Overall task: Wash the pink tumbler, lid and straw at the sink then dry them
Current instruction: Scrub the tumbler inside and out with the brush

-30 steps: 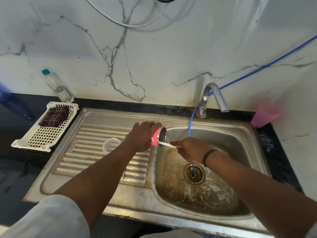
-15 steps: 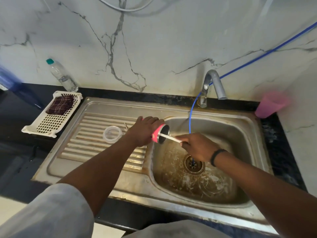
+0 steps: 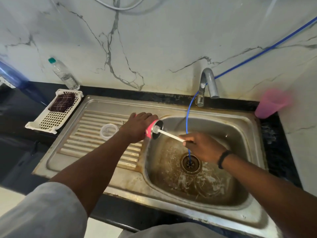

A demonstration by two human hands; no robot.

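My left hand (image 3: pixel 139 125) grips the pink tumbler (image 3: pixel 151 129), held on its side over the sink's left rim with its steel mouth facing right. My right hand (image 3: pixel 200 146) holds the white handle of a thin bottle brush (image 3: pixel 169 134); its bristled head sits in the tumbler's mouth. The clear round lid (image 3: pixel 109 131) lies flat on the ribbed drainboard (image 3: pixel 96 140), left of my left hand. The straw cannot be made out for sure.
The steel sink basin (image 3: pixel 223 134) is stained, with a drain (image 3: pixel 190 163) and a blue hose (image 3: pixel 188 117) running down into it from the tap (image 3: pixel 206 85). A pink cup (image 3: pixel 271 103) stands at the right back. A white basket (image 3: pixel 54 115) with a dark cloth and a water bottle (image 3: pixel 63 74) sit left.
My right hand has drawn the brush out to the right, so its bristled head now shows at the tumbler's mouth. The view has tilted slightly; my left hand keeps its grip.
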